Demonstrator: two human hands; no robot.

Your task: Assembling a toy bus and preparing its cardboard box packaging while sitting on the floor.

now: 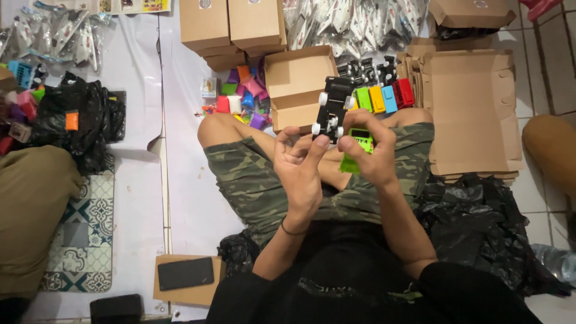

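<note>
My left hand point(300, 165) pinches the black toy chassis point(332, 108) at twelve o'clock; my right hand point(369, 150) grips the green shell point(355, 150). A loose pinch could drop it.

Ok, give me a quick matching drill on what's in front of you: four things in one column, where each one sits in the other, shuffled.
Things:
1. black toy chassis
2. green toy body
3. open cardboard box
4. black phone

Places:
A. on a small box by the person's left side
B. in the right hand
C. on the floor past the knees
D. at the left hand fingertips, wheels showing

Pairs: 1-D, 2-B, 3-C, 4-A
</note>
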